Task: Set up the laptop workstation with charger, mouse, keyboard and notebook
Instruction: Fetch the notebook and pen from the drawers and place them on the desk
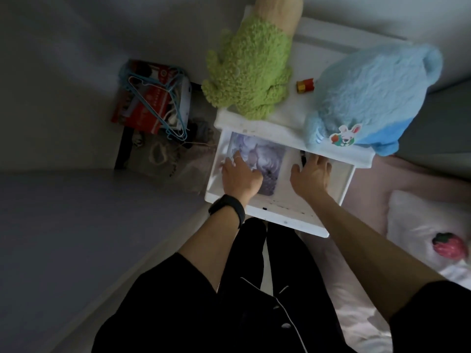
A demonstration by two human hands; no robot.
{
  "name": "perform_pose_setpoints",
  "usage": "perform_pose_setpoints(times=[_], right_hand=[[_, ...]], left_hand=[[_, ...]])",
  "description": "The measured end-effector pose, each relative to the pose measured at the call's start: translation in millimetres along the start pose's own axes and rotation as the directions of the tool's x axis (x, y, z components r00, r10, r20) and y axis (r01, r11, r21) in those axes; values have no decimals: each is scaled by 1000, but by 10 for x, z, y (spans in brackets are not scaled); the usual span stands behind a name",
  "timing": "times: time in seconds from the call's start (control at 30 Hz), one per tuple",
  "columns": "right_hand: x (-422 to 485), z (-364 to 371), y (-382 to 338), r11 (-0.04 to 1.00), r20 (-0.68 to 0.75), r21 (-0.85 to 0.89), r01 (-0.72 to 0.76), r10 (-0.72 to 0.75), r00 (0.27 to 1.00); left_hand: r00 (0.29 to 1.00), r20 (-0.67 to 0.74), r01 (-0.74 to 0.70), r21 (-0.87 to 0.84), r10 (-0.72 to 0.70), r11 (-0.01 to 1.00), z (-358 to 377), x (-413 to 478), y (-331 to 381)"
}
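Head view: both hands down in the open white drawer (339, 189).
Left hand (240, 178) spread flat on a purple notebook (265, 159); right hand (312, 174) open, fingers apart, gripping nothing.

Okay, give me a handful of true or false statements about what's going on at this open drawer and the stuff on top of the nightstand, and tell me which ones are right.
1. The white drawer is pulled open with both hands inside it. True.
2. The left hand rests on a flat item with a purple-grey picture. True.
3. The right hand is lifting a laptop. False: it reaches toward the back of the drawer, and no laptop is visible.
4. A green plush toy and a blue plush toy sit on the nightstand top. True.
5. The black wristband is on the right wrist. False: it is on the left wrist.
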State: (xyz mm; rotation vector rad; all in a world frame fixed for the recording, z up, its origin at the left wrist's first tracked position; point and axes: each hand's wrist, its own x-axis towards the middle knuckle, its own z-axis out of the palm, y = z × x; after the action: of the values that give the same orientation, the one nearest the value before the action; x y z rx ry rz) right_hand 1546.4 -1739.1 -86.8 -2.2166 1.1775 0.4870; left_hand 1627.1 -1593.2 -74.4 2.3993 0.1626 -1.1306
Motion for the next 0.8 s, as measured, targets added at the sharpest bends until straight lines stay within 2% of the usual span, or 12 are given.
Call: perform_pose_setpoints(times=[0.1,0.2,0.33,0.53,0.73,0.8], right_hand=[[165,5,-5,997,-41,-74,-23,19,999],[267,63,3,993,-58,-70,-93,89,994],[192,121,19,988,-9,-67,-142,142,990],[-152,274,236,974,151,-104,-199,214,965],[-218,275,192,981,223,-28,-193,194,955],[-230,130,146,984,188,20,-176,169,968]], left_hand=[[999,-21,33,-50,-34,998,-11,126,-12],[997,-73,30,-20,-31,999,-18,168,-62],[996,-82,39,61,-34,997,0,188,-99],[994,-85,79,95,-71,992,46,189,-61],[986,-76,155,114,-147,981,-83,247,-22],[989,-40,146,84,-143,986,-198,230,60]])
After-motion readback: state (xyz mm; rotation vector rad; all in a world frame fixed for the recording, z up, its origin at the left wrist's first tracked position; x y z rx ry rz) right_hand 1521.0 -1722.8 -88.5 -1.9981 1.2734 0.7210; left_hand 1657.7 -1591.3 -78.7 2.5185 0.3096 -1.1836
